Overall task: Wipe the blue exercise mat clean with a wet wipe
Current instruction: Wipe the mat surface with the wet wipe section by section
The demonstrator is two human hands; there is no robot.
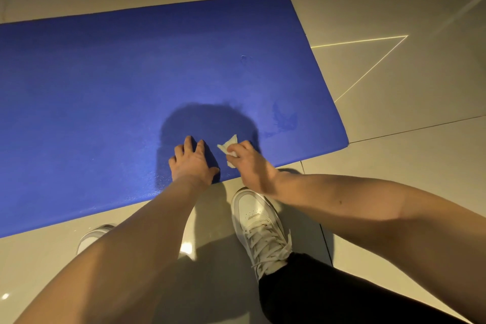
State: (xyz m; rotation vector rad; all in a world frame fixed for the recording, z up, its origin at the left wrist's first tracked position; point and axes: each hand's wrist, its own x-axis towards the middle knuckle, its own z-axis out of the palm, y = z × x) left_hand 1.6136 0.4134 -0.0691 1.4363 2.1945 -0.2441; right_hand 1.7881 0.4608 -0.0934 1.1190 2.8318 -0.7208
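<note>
Wiping in progress: near edge of the flat blue foam exercise mat [131,73].
Right hand [252,163] pinches crumpled white wet wipe [228,147]; left hand [193,162], released, braces mat; next, sweep outward.

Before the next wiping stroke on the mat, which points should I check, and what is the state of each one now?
1. Wet wipe held in right hand: ok.
2. Wipe touching blue exercise mat: ok, it seems pressed near the front edge.
3. Left hand steadying the mat: ok, spread flat on it.
4. Mat lying flat on tiled floor: ok.
5. Damp patch to the right already treated: cannot tell.
6. White sneaker off the mat: ok.
</note>
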